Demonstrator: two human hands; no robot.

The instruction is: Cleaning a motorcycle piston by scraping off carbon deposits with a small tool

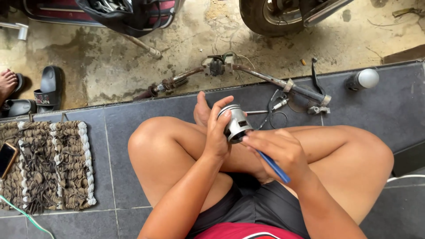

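Head view: left hand point(217, 135) grips metal piston point(235, 123), right hand point(279, 150) blue tool point(274, 168)

A phone point(7, 158) lies at the far left on a woven mat point(66, 168), its dark rectangular screen facing up within an orange-brown rim. No packages or signs show.

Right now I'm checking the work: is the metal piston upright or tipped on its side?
Tipped. The left hand holds the piston with its crown facing up-left, skirt toward the right hand and its blue tool.
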